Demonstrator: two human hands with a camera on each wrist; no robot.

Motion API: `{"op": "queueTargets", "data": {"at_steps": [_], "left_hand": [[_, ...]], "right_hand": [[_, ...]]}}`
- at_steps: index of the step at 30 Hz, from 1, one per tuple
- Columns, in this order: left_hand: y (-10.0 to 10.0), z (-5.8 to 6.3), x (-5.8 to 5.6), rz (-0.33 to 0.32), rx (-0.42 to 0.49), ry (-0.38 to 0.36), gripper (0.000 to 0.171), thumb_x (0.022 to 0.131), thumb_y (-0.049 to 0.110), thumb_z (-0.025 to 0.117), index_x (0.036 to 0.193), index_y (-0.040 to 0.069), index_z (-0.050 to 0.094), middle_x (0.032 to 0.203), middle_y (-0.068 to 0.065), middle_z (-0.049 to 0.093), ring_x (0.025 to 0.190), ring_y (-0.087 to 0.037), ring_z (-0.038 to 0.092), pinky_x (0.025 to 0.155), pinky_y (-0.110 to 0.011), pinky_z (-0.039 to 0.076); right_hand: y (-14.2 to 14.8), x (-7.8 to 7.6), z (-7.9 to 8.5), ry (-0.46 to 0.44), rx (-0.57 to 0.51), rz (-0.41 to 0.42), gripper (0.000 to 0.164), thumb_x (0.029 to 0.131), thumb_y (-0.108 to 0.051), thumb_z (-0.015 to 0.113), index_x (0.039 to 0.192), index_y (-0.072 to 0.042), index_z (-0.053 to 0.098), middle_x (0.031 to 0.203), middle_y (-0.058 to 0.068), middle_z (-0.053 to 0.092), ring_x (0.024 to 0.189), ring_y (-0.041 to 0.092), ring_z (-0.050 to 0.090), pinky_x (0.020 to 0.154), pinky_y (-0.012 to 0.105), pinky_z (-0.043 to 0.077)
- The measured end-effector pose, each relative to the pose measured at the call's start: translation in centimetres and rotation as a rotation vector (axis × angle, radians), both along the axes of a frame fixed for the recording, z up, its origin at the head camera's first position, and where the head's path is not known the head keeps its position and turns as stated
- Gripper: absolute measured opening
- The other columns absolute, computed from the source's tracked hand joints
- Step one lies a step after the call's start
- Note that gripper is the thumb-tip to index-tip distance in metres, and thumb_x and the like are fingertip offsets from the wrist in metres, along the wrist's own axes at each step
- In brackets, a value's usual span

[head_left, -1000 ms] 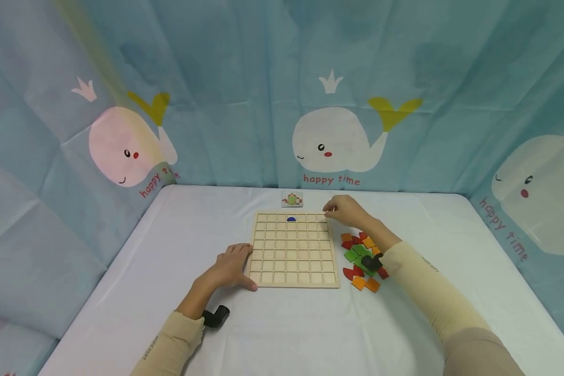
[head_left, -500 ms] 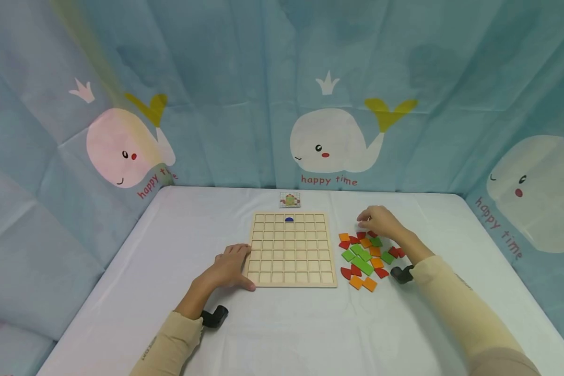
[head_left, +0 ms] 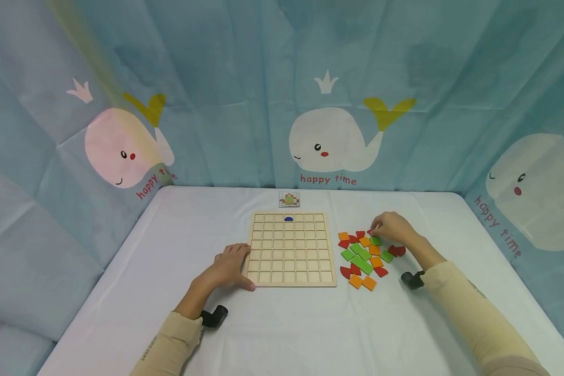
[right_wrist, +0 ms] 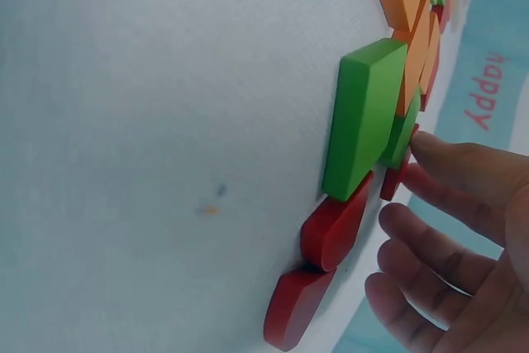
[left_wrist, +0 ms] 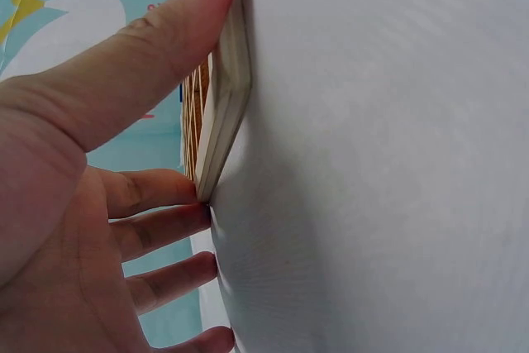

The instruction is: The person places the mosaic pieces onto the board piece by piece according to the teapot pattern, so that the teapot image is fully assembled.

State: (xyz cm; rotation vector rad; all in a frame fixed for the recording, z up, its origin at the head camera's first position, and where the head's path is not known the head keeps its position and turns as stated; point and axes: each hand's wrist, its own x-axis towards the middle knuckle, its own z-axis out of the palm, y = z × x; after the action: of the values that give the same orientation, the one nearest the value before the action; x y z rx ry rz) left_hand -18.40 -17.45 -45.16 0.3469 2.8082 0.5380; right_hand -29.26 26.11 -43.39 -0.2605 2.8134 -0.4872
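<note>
A wooden grid board (head_left: pixel 291 249) lies mid-table with one blue half-round piece (head_left: pixel 289 219) in its top row. My left hand (head_left: pixel 230 267) rests at the board's near left corner. Its thumb (left_wrist: pixel 145 59) lies along the front edge, and straight fingers touch the left side. My right hand (head_left: pixel 394 228) is at the far side of the loose pieces. Its thumb and index finger pinch a red piece (right_wrist: pixel 394 181) beside a green square (head_left: pixel 375 241). The other fingers are bent loosely, and the pinched piece is partly hidden.
Several red, green and orange flat pieces (head_left: pixel 362 265) are spread right of the board. A small pattern card (head_left: pixel 289 199) lies beyond its far edge. Two red pieces (right_wrist: pixel 335 229) lie at the pile's right side. A whale-print curtain (head_left: pixel 244 130) hangs behind the white-covered table.
My right hand has moved from the board's far right corner rightward and down to the pieces, and its fingertips have closed on a red one. The left hand has stayed in place.
</note>
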Motion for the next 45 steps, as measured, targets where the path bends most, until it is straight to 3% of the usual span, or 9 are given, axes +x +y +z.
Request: {"op": "queueTargets", "data": {"at_steps": [7, 24, 37, 45], "left_hand": [[-0.1, -0.1, 0.0, 0.002, -0.001, 0.0, 0.104, 0.062, 0.038, 0.091, 0.144, 0.0, 0.04, 0.15, -0.02, 0.04, 0.139, -0.041, 0.033, 0.105, -0.063, 0.033], [-0.1, -0.3, -0.1, 0.007, -0.011, -0.009, 0.104, 0.063, 0.039, 0.091, 0.145, 0.0, 0.039, 0.151, -0.019, 0.039, 0.14, -0.041, 0.032, 0.106, -0.063, 0.032], [0.2, -0.2, -0.2, 0.018, -0.004, -0.017, 0.104, 0.063, 0.038, 0.091, 0.145, 0.0, 0.039, 0.152, -0.019, 0.038, 0.141, -0.041, 0.031, 0.107, -0.063, 0.031], [-0.1, -0.1, -0.3, 0.012, -0.004, -0.02, 0.103, 0.063, 0.038, 0.091, 0.144, 0.0, 0.039, 0.15, -0.019, 0.04, 0.14, -0.041, 0.032, 0.106, -0.064, 0.032]], "right_hand": [[-0.2, 0.2, -0.1, -0.002, -0.006, -0.003, 0.025, 0.09, -0.021, 0.068, 0.105, -0.001, 0.073, 0.102, 0.016, 0.07, 0.085, 0.025, 0.057, 0.082, 0.041, 0.055], [-0.5, -0.1, -0.3, 0.014, -0.011, -0.021, 0.03, 0.089, -0.021, 0.07, 0.11, 0.0, 0.07, 0.108, 0.019, 0.069, 0.092, 0.028, 0.061, 0.091, 0.047, 0.054], [-3.7, -1.3, 0.7, 0.102, -0.036, 0.062, 0.03, 0.088, -0.02, 0.071, 0.111, -0.001, 0.071, 0.105, 0.016, 0.07, 0.093, 0.028, 0.061, 0.093, 0.046, 0.053], [-5.8, -1.2, 1.3, 0.15, -0.044, 0.133, 0.028, 0.088, -0.019, 0.071, 0.11, -0.002, 0.072, 0.102, 0.013, 0.069, 0.09, 0.025, 0.06, 0.09, 0.043, 0.054]]}}
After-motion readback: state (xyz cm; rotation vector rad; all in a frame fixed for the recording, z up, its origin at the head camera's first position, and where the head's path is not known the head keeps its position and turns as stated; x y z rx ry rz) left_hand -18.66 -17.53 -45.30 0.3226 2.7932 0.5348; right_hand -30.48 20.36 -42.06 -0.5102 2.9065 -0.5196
